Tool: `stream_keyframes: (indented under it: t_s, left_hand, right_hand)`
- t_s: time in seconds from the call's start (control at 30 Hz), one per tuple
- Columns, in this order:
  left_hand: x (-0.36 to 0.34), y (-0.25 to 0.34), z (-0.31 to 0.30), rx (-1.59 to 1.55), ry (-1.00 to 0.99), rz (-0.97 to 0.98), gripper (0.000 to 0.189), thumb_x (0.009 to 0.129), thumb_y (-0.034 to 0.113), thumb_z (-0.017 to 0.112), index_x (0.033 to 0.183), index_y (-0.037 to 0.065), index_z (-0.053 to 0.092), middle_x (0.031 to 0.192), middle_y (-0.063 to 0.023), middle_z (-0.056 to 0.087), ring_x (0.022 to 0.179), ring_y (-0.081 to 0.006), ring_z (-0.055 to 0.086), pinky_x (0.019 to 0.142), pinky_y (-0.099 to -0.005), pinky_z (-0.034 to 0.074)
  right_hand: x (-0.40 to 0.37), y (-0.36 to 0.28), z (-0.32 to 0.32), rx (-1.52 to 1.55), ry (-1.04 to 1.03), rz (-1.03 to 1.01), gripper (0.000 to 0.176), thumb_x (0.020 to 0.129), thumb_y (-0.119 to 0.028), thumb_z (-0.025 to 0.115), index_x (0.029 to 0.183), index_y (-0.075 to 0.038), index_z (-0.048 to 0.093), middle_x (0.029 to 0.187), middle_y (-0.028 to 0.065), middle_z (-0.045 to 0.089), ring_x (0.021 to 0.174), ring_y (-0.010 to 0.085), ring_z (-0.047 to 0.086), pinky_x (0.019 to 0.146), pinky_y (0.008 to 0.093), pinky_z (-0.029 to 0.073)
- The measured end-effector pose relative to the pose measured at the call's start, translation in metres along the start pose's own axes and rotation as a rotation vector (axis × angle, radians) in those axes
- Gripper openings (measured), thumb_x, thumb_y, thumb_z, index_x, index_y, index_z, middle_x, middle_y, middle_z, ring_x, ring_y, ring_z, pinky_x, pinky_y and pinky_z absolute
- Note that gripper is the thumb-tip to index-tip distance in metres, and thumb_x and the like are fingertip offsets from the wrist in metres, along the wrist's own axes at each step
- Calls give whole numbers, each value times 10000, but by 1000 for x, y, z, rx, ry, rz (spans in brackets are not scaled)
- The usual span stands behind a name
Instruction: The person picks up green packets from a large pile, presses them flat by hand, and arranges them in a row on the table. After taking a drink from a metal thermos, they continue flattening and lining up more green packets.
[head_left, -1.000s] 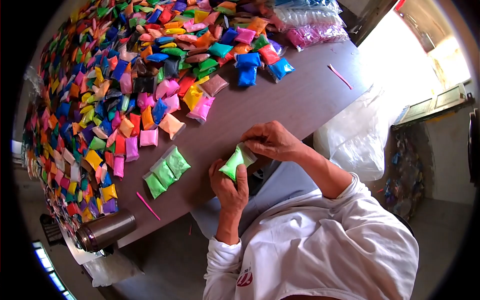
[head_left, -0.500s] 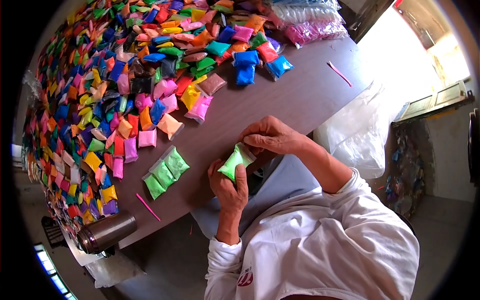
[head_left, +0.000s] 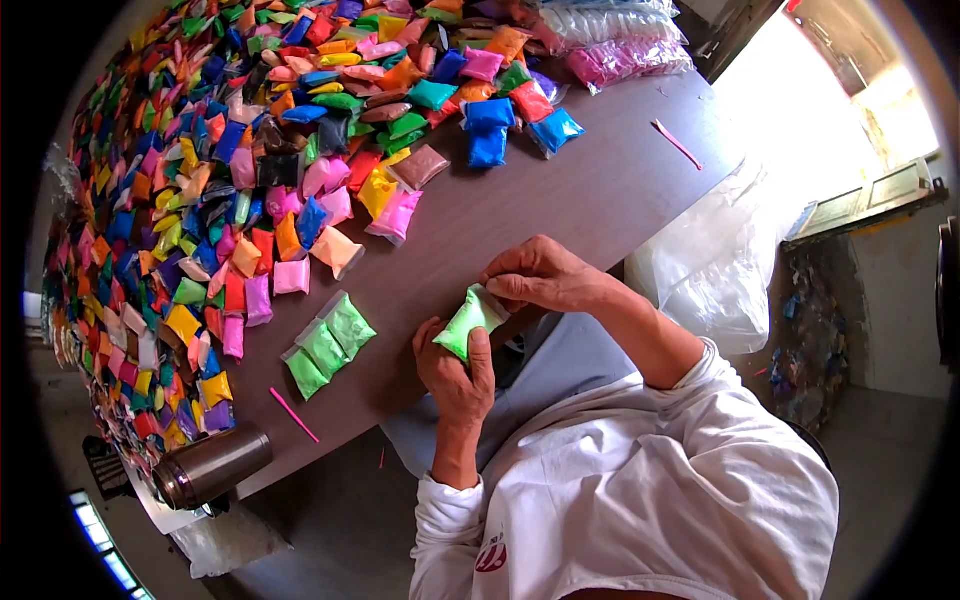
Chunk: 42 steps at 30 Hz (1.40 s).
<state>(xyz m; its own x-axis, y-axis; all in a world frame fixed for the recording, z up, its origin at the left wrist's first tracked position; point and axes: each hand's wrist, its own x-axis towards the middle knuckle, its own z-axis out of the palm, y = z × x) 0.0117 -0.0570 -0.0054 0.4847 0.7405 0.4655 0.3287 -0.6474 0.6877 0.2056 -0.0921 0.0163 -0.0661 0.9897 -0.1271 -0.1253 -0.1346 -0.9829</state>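
at the near edge of the counter (head_left: pixel 600 190), a light green packet (head_left: pixel 462 328) is held up between two bare hands. the left hand (head_left: pixel 455 378) is gripping its filled body, thumb laid over the front. the right hand (head_left: pixel 543 277) is closed, thumb against curled fingers, on the packet's clear edge; the fingertips are partly hidden.

to the left, three green packets (head_left: pixel 324 350) lie side by side, apart from the heap of coloured packets (head_left: pixel 289 237). a pink strip (head_left: pixel 294 415) lies nearby, with a metal flask (head_left: pixel 215 465) beyond it.

in my judgement, good handling calls for a light left hold, since a hard squeeze would likely push the filling toward the clear edge. the right hand should work that edge flat and evenly, without tugging, as thin film may crease or tear.
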Motion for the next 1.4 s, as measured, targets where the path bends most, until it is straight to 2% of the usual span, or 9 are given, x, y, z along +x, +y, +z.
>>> stream_keyframes:
  t_s: [0.27, 0.73, 0.83, 0.97, 1.07, 1.13, 1.27, 1.33, 1.4]
  left_hand:
    - [1, 1, 0, 3, 4, 8, 350, 926, 288, 516, 817, -33, 602, 760, -178, 594, 747, -350, 569, 891, -444, 430]
    - [1, 2, 1, -6, 21, -3, 363, 925, 297, 517, 814, -38, 603, 756, -191, 588, 743, -363, 564, 889, -449, 429]
    - [0, 1, 1, -1, 11, -9, 367, 924, 300, 518, 823, -42, 605, 756, -193, 588, 746, -364, 565, 888, -448, 429]
    - [-1, 0, 1, -3, 1, -11, 370, 924, 302, 519, 826, -44, 605, 764, -193, 589, 759, -361, 567, 888, -448, 428]
    - [-1, 0, 1, 0, 8, -23, 367, 925, 300, 518, 832, -44, 605, 781, -194, 592, 774, -359, 568, 893, -446, 427]
    - [-1, 1, 0, 2, -1, -21, 360, 927, 297, 515, 845, -43, 605, 797, -188, 596, 787, -359, 568, 901, -445, 425]
    - [-4, -2, 1, 0, 5, -16, 352, 929, 292, 513, 858, -40, 606, 805, -184, 600, 792, -359, 569, 907, -445, 422]
    - [-8, -6, -1, 8, -91, -63, 449, 946, 357, 498, 953, -83, 589, 956, -251, 577, 953, -388, 533, 841, -462, 427]
    - [-8, -6, -1, 4, -87, -61, 445, 946, 355, 498, 946, -80, 593, 942, -248, 583, 949, -393, 536, 844, -464, 427]
  right_hand:
    - [2, -1, 0, -37, 27, 48, 348, 930, -263, 594, 1076, 51, 628, 860, 38, 650, 775, 90, 614, 690, 232, 530]
    - [7, -4, -6, -38, -38, -3, 321, 932, -241, 592, 1047, 55, 636, 760, 10, 606, 671, 70, 551, 593, 220, 481]
    - [8, 0, -6, -72, -35, -42, 305, 935, -231, 578, 1039, 48, 645, 774, 35, 634, 657, 93, 583, 575, 226, 500]
    - [6, -1, -5, -77, -27, -6, 299, 934, -224, 579, 1033, 51, 643, 787, 41, 636, 677, 96, 590, 603, 231, 505]
    - [3, 2, -3, -74, -47, -62, 329, 925, -244, 603, 1055, 56, 633, 790, 21, 620, 696, 71, 558, 614, 220, 482]
    - [0, 2, -1, -163, -2, -178, 336, 921, -254, 608, 1052, 55, 633, 815, 30, 634, 726, 78, 569, 647, 228, 491]
    - [-2, -2, -1, -119, -6, -81, 332, 923, -253, 606, 1051, 52, 632, 826, 40, 641, 750, 87, 578, 675, 240, 497]
    - [-2, -3, 0, -126, 20, -62, 274, 914, -176, 587, 1040, 62, 635, 812, 61, 649, 741, 114, 609, 686, 263, 517]
    - [0, -3, 0, -148, 14, -58, 273, 909, -172, 586, 1040, 62, 635, 815, 60, 649, 741, 113, 608, 689, 263, 518]
